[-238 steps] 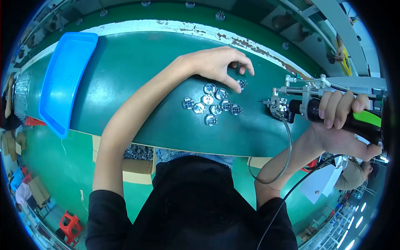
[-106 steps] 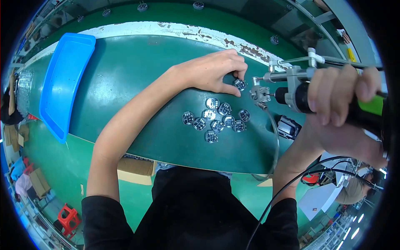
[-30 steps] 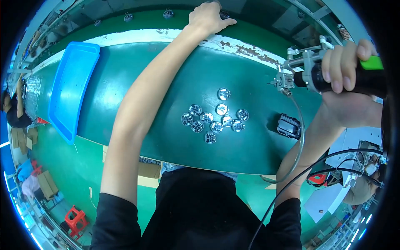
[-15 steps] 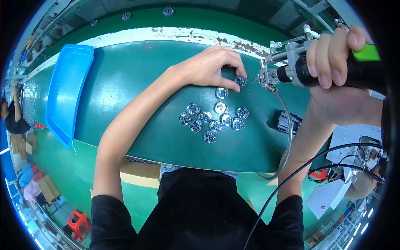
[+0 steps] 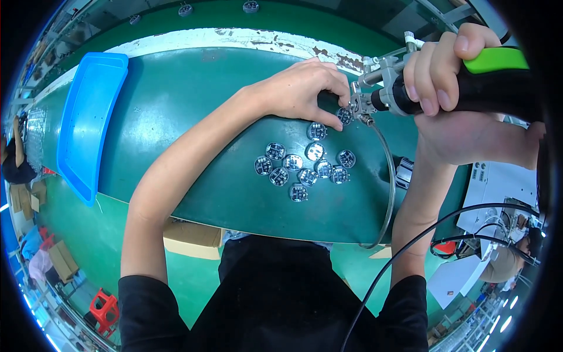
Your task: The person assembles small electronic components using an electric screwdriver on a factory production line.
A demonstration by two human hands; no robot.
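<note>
My left hand point(image 5: 308, 91) is closed with thumb and fingers about a small round part point(image 5: 344, 116) with circuitry on its top, at the far middle of the green bench. My right hand point(image 5: 448, 97) grips a black electric screwdriver point(image 5: 489, 88) with a green patch, held sideways. Its metal head point(image 5: 362, 101) reaches the held part and partly covers it; whether the tip touches I cannot tell. A grey hose point(image 5: 388, 170) curves down from the head. Several like round parts point(image 5: 308, 177) lie loosely grouped nearer to me, one point(image 5: 317, 131) just under my left thumb.
A blue tray point(image 5: 94, 126) stands at the bench's left end. Beside my right forearm lies a dark ribbed object point(image 5: 403, 173). A black cable point(image 5: 404, 258) crosses over that arm. A cardboard box point(image 5: 192, 239) sits under the near edge. More round parts point(image 5: 251, 7) lie beyond the white ledge.
My right hand has moved the screwdriver left, bringing its head from beside the round part onto or over it. My left hand keeps its hold. The whole view has shifted slightly.
</note>
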